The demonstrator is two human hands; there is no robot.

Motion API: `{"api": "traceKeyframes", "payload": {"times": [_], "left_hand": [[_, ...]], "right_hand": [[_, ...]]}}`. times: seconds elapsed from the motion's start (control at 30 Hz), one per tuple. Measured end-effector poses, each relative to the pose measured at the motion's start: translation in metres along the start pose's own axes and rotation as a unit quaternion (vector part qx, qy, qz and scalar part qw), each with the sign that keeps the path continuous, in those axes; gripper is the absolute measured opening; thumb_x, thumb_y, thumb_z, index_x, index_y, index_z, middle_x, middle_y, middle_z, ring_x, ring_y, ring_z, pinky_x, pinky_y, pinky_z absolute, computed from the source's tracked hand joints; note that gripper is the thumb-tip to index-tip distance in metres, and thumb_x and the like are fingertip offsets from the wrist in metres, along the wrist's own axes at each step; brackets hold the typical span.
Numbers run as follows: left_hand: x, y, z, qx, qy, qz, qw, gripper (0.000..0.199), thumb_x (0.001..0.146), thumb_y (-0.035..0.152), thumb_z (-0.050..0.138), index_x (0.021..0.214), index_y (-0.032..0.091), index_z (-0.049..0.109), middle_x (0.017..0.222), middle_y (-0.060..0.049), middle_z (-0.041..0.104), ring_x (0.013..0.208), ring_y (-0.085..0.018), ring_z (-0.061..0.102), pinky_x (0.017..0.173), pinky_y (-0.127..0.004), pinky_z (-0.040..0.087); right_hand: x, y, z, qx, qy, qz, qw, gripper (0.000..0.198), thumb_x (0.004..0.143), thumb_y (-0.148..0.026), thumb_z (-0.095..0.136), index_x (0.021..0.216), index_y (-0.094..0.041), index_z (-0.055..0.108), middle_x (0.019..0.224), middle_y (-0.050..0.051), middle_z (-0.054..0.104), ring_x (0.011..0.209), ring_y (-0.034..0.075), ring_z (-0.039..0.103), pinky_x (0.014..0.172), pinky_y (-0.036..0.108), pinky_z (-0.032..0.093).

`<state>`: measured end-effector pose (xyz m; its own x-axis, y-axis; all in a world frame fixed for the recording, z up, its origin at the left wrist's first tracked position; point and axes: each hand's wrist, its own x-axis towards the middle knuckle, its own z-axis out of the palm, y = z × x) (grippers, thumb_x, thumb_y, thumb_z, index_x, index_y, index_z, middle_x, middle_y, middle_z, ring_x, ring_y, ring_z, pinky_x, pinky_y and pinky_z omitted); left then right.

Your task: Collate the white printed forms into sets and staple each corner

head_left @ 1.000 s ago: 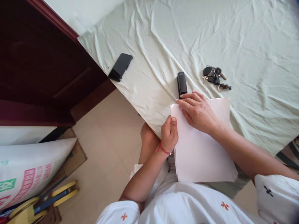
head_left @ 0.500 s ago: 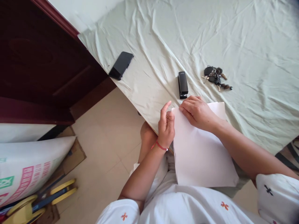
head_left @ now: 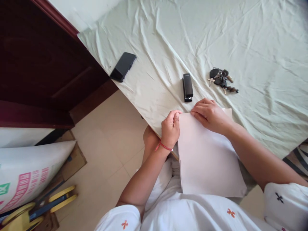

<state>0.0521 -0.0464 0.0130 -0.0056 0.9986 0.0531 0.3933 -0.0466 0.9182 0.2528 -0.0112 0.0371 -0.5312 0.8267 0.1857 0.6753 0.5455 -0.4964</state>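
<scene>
Left hand (head_left: 170, 128): fingers closed on the far left corner of the paper stack (head_left: 209, 160), thumb along the left edge, the other fingertips curled out of sight
Right hand (head_left: 211, 117): fingers bent over the far edge, thumb lying on the top sheet, seemingly pinching the stack; the underside is hidden
Paper stack: between the two hands, far part over the counter, near part reaching over the lap; a sliver of another sheet shows at the far right corner, so the edges look uneven there
Handling: best to keep the left pinch firm but light enough not to crease the corner, while the right fingers press evenly along the far edge; a flat, level stack should slip less
Stapler (head_left: 188, 87): black, just beyond the far edge of the paper, apart from both hands
Keys (head_left: 221, 78): a bunch to the right of the stapler
Phone (head_left: 124, 66): dark, well to the left, near the counter's left edge
Cloth (head_left: 260, 48): pale green, wrinkled, covering the counter
</scene>
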Motion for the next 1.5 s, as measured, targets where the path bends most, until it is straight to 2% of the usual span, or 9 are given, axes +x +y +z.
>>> {"api": "traceKeyframes", "payload": {"times": [0.13,0.2,0.3,0.47,0.67,0.8,0.93,1.27,1.5], "left_hand": [[0.024,0.0,0.001,0.074,-0.067,-0.002,0.995,0.02,0.097,0.021,0.052,0.108,0.02,0.069,0.094,-0.007,0.075,0.084,-0.02,0.068,0.081,-0.03,0.049],[0.043,0.003,0.004,0.118,-0.095,0.009,0.988,0.019,0.092,0.014,0.054,0.101,0.02,0.071,0.086,-0.006,0.074,0.081,-0.022,0.067,0.083,-0.033,0.05],[0.071,0.01,0.01,0.158,-0.116,0.003,0.981,0.013,0.088,0.012,0.059,0.092,0.019,0.069,0.081,-0.006,0.072,0.08,-0.022,0.066,0.085,-0.036,0.05],[0.094,0.018,0.019,0.196,-0.113,-0.043,0.973,0.015,0.087,0.011,0.059,0.098,0.018,0.067,0.083,-0.007,0.072,0.083,-0.023,0.068,0.088,-0.037,0.05],[0.092,-0.001,0.024,0.142,-0.054,-0.028,0.988,0.019,0.086,0.012,0.06,0.103,0.019,0.066,0.075,-0.004,0.07,0.078,-0.021,0.067,0.085,-0.036,0.051],[0.086,-0.019,0.023,0.097,0.003,0.087,0.991,0.043,0.088,0.007,0.05,0.126,0.022,0.064,0.094,-0.006,0.073,0.089,-0.019,0.065,0.092,-0.033,0.05],[0.081,-0.03,0.02,0.078,-0.002,0.188,0.979,0.053,0.094,0.008,0.041,0.136,0.028,0.065,0.113,-0.007,0.069,0.104,-0.017,0.062,0.102,-0.031,0.048],[0.084,-0.04,0.027,0.13,0.042,0.21,0.968,0.056,0.092,0.001,0.038,0.126,0.027,0.075,0.095,-0.004,0.067,0.09,-0.012,0.062,0.091,-0.024,0.049],[0.081,-0.035,0.03,0.207,0.011,0.164,0.964,0.056,0.092,0.002,0.042,0.131,0.028,0.073,0.089,-0.005,0.073,0.084,-0.017,0.064,0.086,-0.028,0.051]], "right_hand": [[0.002,0.023,-0.004,-0.015,0.015,0.016,1.0,0.03,0.102,-0.028,0.048,0.087,-0.021,0.072,0.087,0.008,0.074,0.101,0.028,0.061,0.086,0.043,0.04],[0.008,0.038,-0.008,-0.03,0.024,0.018,0.999,0.029,0.1,-0.028,0.049,0.085,-0.021,0.072,0.087,0.009,0.074,0.1,0.028,0.061,0.086,0.045,0.04],[0.021,0.058,-0.013,-0.04,0.018,0.029,0.999,0.027,0.098,-0.029,0.05,0.086,-0.022,0.073,0.088,0.008,0.074,0.101,0.029,0.06,0.088,0.047,0.04],[0.039,0.069,-0.016,-0.055,-0.038,0.075,0.995,0.029,0.097,-0.033,0.05,0.087,-0.021,0.075,0.094,0.01,0.074,0.107,0.032,0.059,0.092,0.048,0.038],[0.047,0.076,-0.013,-0.062,-0.056,0.085,0.993,0.03,0.096,-0.034,0.049,0.09,-0.021,0.075,0.098,0.011,0.074,0.112,0.033,0.059,0.094,0.049,0.037],[0.046,0.085,-0.008,-0.047,-0.033,0.08,0.995,0.031,0.096,-0.035,0.048,0.089,-0.021,0.075,0.097,0.01,0.074,0.11,0.032,0.059,0.093,0.047,0.037],[0.044,0.091,-0.004,-0.017,-0.014,0.061,0.998,0.03,0.096,-0.035,0.049,0.09,-0.02,0.075,0.096,0.01,0.074,0.108,0.031,0.061,0.095,0.046,0.037],[0.04,0.097,0.002,0.013,0.019,0.024,0.999,0.032,0.097,-0.038,0.048,0.086,-0.021,0.073,0.087,0.009,0.072,0.1,0.029,0.06,0.093,0.046,0.039],[0.039,0.099,0.002,0.016,0.024,0.03,0.999,0.033,0.097,-0.039,0.049,0.088,-0.021,0.074,0.09,0.01,0.073,0.101,0.029,0.061,0.095,0.045,0.039]]}}
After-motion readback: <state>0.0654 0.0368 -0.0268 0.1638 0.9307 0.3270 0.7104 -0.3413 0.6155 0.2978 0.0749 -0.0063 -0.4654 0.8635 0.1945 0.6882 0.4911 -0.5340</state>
